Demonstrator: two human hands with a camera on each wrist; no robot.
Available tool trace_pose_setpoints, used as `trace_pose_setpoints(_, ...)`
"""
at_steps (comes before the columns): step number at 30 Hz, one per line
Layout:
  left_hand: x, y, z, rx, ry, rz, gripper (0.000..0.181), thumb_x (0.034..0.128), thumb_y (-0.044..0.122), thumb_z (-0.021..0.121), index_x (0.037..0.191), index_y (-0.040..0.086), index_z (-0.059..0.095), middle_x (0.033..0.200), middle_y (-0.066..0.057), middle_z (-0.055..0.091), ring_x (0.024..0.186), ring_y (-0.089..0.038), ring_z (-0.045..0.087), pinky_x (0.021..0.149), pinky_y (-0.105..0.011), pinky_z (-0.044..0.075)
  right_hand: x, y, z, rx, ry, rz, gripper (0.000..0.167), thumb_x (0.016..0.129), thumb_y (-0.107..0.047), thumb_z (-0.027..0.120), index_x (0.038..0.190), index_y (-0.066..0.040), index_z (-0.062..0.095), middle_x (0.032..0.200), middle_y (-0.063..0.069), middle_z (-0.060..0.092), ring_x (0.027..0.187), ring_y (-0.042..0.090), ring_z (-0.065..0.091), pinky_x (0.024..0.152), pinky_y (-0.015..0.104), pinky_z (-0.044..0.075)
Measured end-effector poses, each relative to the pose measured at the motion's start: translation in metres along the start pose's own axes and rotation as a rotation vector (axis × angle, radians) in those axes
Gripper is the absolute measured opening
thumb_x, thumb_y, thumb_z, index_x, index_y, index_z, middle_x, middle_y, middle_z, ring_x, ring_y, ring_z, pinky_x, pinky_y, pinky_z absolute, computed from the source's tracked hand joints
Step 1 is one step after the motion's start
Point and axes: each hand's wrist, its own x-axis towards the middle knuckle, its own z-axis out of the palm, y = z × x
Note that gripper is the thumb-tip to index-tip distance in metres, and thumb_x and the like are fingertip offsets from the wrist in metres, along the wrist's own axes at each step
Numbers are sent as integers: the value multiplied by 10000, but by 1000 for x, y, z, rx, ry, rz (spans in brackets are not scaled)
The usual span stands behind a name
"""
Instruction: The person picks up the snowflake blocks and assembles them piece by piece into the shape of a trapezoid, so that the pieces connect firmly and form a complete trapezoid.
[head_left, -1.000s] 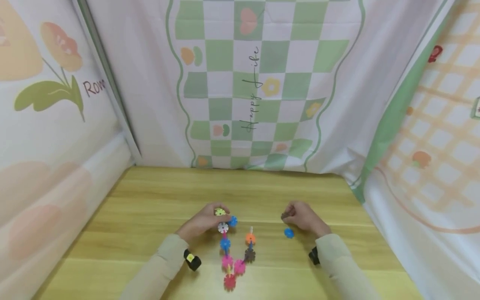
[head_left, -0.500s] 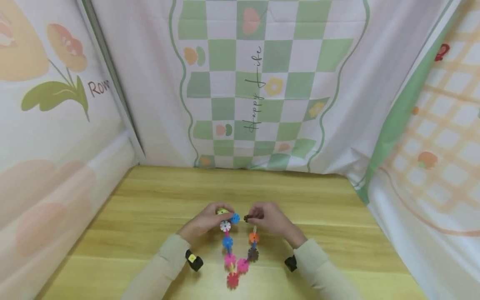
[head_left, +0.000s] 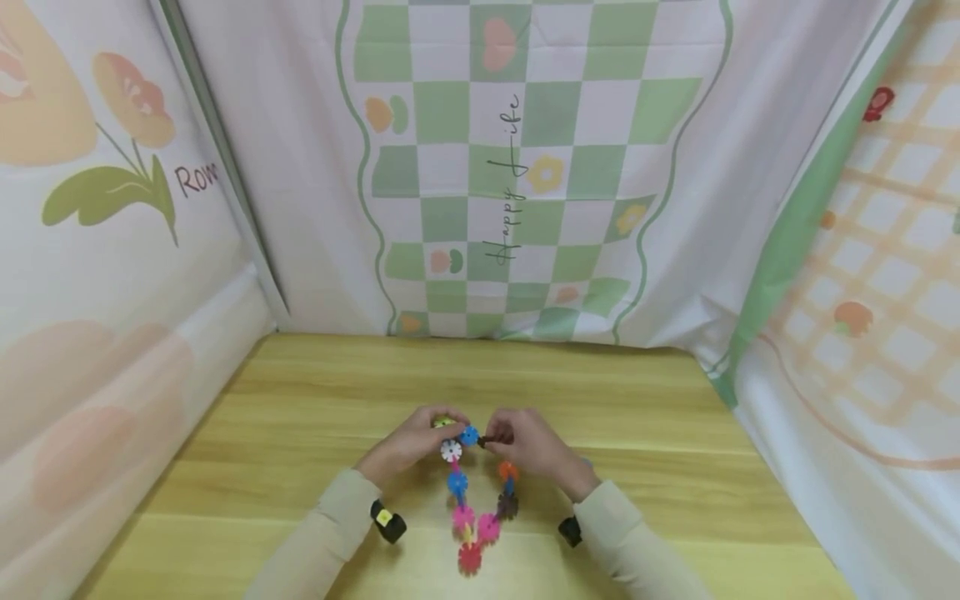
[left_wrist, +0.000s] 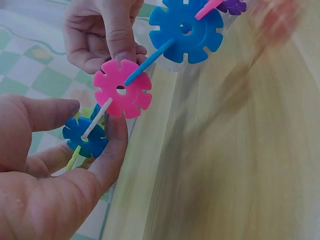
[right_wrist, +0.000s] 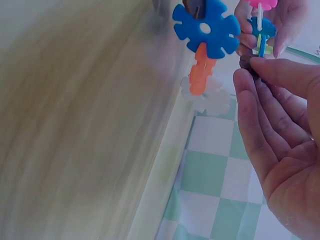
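Note:
A chain of notched snowflake discs hangs in a V shape between my hands, with a red disc (head_left: 470, 558) at its lowest point. My left hand (head_left: 407, 442) pinches the upper left end, around a yellow-green disc (head_left: 442, 423) and a blue disc (head_left: 469, 436). A dark brown disc (right_wrist: 247, 64) is pinched between thumb and fingers of my right hand (head_left: 534, 447), at the edge of that blue disc; whether their slots interlock cannot be told. In the left wrist view a pink disc (left_wrist: 122, 89) and a larger-looking blue disc (left_wrist: 186, 30) show edge-linked. The chain's other end, past an orange disc (head_left: 508, 472), is partly behind my right hand.
A loose blue disc (head_left: 587, 462) lies on the wooden table (head_left: 337, 375), mostly hidden by my right wrist. Patterned cloth (head_left: 525, 208) hangs behind the table and along both sides.
My right hand has moved left with the brown disc from beside the loose blue disc to the blue disc at my left hand. The left hand has stayed nearly still.

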Motion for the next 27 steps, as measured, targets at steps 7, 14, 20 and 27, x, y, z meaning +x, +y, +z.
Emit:
trace_pose_setpoints(7, 1, 2, 6, 82, 22, 11, 283, 1100, 231, 570, 1278, 48, 693, 1221, -113, 677, 1024, -137, 578, 899, -301, 497, 0, -6, 5, -54, 60, 4, 76, 935, -33, 779, 917, -83, 725, 833, -5, 750, 721, 24, 666, 656, 154, 575)
trace_pose_setpoints(14, 2, -3, 13, 42, 31, 35, 280, 1109, 172, 515, 1241, -28, 661, 1095, -124, 691, 950, -170, 622, 851, -283, 519, 2, -8, 11, -40, 101, 26, 85, 925, -8, 781, 894, -73, 737, 817, 19, 757, 703, 41, 673, 623, 148, 571)
trace_pose_setpoints(20, 0, -8, 16, 22, 52, 21, 277, 1116, 186, 500, 1246, -12, 645, 1148, -136, 661, 990, -185, 613, 866, -283, 510, 1, -10, 15, -23, 118, 42, 76, 932, 6, 766, 895, -56, 745, 815, 36, 761, 696, 73, 691, 612, 148, 573)
trace_pose_setpoints(27, -4, -3, 13, 31, 18, 42, 295, 1127, 219, 499, 1286, 3, 623, 1238, -154, 639, 1112, -221, 609, 964, -368, 522, 3, -8, 14, -44, 120, 23, 55, 952, -25, 762, 917, -64, 748, 834, 39, 766, 712, 84, 701, 621, 166, 580)
